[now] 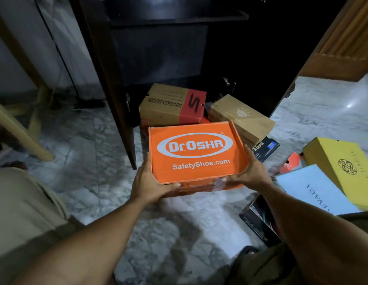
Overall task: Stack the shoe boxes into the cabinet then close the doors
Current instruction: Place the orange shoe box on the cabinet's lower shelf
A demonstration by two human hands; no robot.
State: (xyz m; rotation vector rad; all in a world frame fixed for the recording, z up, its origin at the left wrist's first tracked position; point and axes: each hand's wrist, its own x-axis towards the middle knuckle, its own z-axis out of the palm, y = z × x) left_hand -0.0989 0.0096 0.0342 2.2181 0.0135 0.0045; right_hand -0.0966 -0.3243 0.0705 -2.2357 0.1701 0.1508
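Note:
An orange Dr.Osha shoe box (196, 153) is held above the marble floor in front of the dark cabinet (158, 48). My left hand (148, 181) grips its near left corner and my right hand (250, 170) grips its near right corner. Behind it, at the cabinet's mouth, a brown Skechers box (168, 104) with a red end sits on another box, and a plain brown box (240, 118) lies tilted beside it. Both cabinet doors stand open: the left door (109, 79) and the wooden right door (333, 48).
More boxes lie on the floor at the right: a yellow box (341, 167), a light blue box (314, 192), a dark blue box (265, 148) and a black box (259, 223). Cream chair legs (20, 132) stand at the left. My knees flank the view.

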